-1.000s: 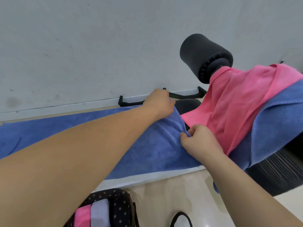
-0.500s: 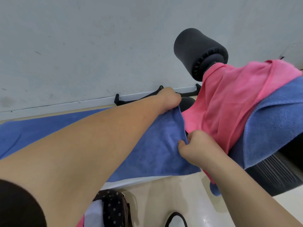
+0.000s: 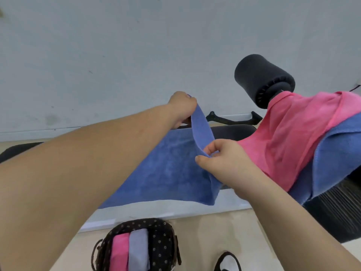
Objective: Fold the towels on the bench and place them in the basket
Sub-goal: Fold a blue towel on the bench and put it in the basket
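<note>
A blue towel [image 3: 168,169] lies spread along the bench [image 3: 156,209]. My left hand [image 3: 182,106] pinches its far right corner and my right hand [image 3: 224,159] pinches its near right corner, with the right edge lifted off the bench between them. My left forearm hides much of the towel's left part. On a chair to the right hang a pink towel [image 3: 289,137] and another blue towel [image 3: 336,159]. Below the bench stands a dark dotted basket [image 3: 162,241] holding a folded pink towel [image 3: 119,251] and a folded pale blue towel [image 3: 138,249].
A black chair [image 3: 336,212] with a round headrest [image 3: 261,79] stands at the right, close to my right arm. A grey wall runs right behind the bench. A dark looped handle [image 3: 228,261] lies on the beige floor near the basket.
Both hands have raised the towel's right edge from the bench, the left hand going up and back. The view has tilted down, so the basket shows more.
</note>
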Tool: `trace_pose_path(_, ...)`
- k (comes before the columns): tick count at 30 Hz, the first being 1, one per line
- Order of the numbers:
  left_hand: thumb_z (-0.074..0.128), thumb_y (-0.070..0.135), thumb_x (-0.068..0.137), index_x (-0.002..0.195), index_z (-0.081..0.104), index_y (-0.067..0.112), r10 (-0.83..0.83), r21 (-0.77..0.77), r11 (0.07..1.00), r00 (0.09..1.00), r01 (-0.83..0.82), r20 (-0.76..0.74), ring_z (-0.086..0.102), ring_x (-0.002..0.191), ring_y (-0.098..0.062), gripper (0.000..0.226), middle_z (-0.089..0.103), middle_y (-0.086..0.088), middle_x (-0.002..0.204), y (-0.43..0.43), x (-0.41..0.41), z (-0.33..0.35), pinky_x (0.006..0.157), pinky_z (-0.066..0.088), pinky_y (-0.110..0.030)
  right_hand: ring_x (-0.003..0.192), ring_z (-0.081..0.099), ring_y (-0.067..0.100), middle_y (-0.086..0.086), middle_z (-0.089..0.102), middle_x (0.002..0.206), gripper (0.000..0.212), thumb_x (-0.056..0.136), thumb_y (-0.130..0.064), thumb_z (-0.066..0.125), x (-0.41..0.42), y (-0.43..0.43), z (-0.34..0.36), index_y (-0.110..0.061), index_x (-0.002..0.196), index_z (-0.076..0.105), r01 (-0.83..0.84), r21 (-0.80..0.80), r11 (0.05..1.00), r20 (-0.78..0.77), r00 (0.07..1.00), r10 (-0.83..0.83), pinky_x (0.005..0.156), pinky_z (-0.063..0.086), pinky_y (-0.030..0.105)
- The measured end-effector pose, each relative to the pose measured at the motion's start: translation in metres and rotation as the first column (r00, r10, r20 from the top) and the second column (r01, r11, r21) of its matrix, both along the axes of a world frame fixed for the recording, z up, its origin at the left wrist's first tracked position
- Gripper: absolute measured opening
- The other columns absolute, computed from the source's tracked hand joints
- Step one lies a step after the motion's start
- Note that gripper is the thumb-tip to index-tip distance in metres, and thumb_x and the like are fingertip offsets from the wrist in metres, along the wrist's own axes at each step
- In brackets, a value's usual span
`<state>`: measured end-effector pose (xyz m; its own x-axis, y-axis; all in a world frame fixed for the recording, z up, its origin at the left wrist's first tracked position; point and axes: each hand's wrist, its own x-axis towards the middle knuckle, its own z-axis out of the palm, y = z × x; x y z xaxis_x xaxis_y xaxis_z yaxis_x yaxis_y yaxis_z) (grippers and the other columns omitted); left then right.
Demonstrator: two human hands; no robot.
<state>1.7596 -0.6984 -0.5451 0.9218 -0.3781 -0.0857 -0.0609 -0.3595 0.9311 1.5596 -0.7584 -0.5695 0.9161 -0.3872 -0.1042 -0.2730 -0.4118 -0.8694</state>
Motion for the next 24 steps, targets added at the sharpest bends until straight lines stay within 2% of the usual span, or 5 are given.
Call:
trace_pose_path(2, 0.044, 0.014, 0.105, 0.069, 0.044, 0.013, 0.054, -0.007, 0.998, 0.998, -0.054, -0.015, 0.051, 0.043, -0.021, 0.036, 0.048, -0.007, 0.067, 0.044, 0.008, 0.004, 0.045, 0.048, -0.023, 0.059, 0.047, 0.016, 0.0, 0.048, 0.066, 0.018, 0.087, -0.018, 0.069, 0.015, 0.035, 0.002, -0.003, 0.086, 0.059, -0.073, 0.046, 0.996, -0.007, 0.997, 0.073, 0.043, 0.041, 0.022)
trace_pose_path(9, 0.044, 0.021, 0.109, 0.07, 0.041, 0.016, 0.264, 0.019, 0.964, 0.965, -0.264, 0.006, 0.045, 0.044, -0.015, 0.039, 0.04, -0.002, 0.066, 0.197, 0.036, -0.008, 0.035, 0.04, -0.016, 0.048, 0.046, 0.009, -0.009, 0.047, 0.054, 0.011, 0.088, -0.018, 0.068, 0.066, 0.169, -0.015, -0.008, 0.087, 0.064, -0.292, 0.11, 0.95, 0.0, 0.956, 0.294, 0.046, 0.04, 0.021)
trace_pose_path(14, 0.049, 0.024, 0.107, 0.092, 0.051, 0.016, 0.315, 0.092, 0.943, 0.946, -0.321, 0.07, 0.038, 0.067, -0.022, 0.017, 0.04, -0.006, 0.077, 0.28, 0.058, -0.032, 0.037, 0.036, -0.017, 0.054, 0.047, 0.014, -0.009, 0.047, 0.053, 0.013, 0.086, -0.017, 0.068, 0.098, 0.232, -0.032, -0.005, 0.087, 0.063, -0.358, 0.075, 0.931, -0.037, 0.932, 0.361, 0.053, 0.04, 0.025)
trace_pose_path(17, 0.05, 0.021, 0.106, 0.097, 0.055, 0.018, 0.319, 0.114, 0.938, 0.944, -0.327, 0.087, 0.042, 0.075, -0.023, 0.011, 0.046, -0.009, 0.087, 0.317, 0.066, -0.043, 0.047, 0.037, -0.027, 0.055, 0.044, 0.017, -0.002, 0.048, 0.058, 0.017, 0.085, -0.016, 0.067, 0.114, 0.262, -0.04, -0.001, 0.087, 0.059, -0.351, 0.068, 0.934, -0.072, 0.932, 0.355, 0.052, 0.038, 0.027)
trace_pose_path(24, 0.058, 0.019, 0.103, 0.099, 0.068, 0.001, 0.365, 0.05, 0.928, 0.928, -0.369, 0.069, 0.053, 0.064, -0.023, 0.021, 0.057, -0.012, 0.08, 0.35, 0.075, -0.058, 0.046, 0.048, -0.027, 0.057, 0.048, 0.021, 0.004, 0.05, 0.064, 0.022, 0.085, -0.018, 0.067, 0.128, 0.301, -0.051, 0.001, 0.091, 0.06, -0.316, 0.047, 0.948, -0.076, 0.945, 0.319, 0.052, 0.046, 0.036)
